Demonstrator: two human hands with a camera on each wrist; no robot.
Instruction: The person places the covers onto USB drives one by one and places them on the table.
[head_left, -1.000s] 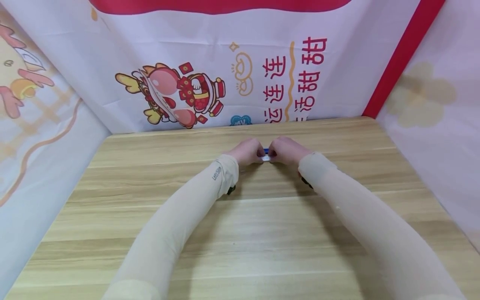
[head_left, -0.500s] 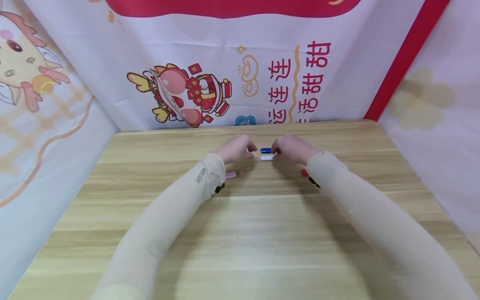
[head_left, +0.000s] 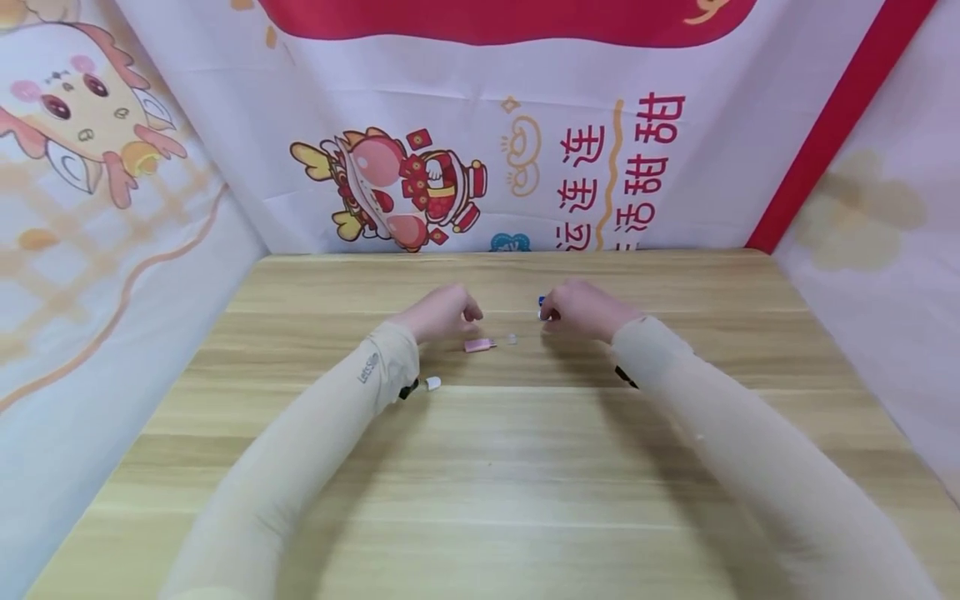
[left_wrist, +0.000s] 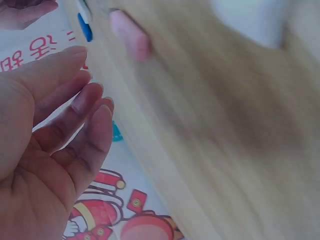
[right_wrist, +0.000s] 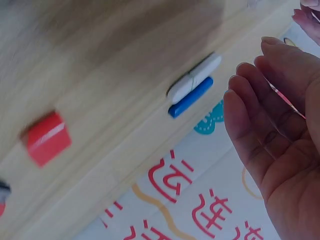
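My left hand (head_left: 444, 312) hovers over the table's far part with loosely bent fingers, holding nothing. Just in front of it lies a pink USB flash drive (head_left: 477, 345), its plug bare, with a small clear cap (head_left: 512, 339) beside the plug. In the left wrist view the pink drive (left_wrist: 131, 36) lies apart from the fingers. My right hand (head_left: 583, 308), also relaxed, partly covers a blue stick (head_left: 542, 300) and a white stick. The right wrist view shows the white stick (right_wrist: 195, 78) beside the blue one (right_wrist: 191, 96), apart from the fingers.
A white cap (head_left: 432, 383) lies near my left wrist. A red cap-like piece (right_wrist: 50, 140) is on the wood, with a red and metal thing (right_wrist: 4, 192) cut off at the frame's edge. A printed cloth wall (head_left: 465, 100) rises behind the wooden table (head_left: 495, 467).
My hands were together at the white stick and have parted, the left moving left and back toward me. The white stick stays beside the blue one; the pink drive and white cap have come into view.
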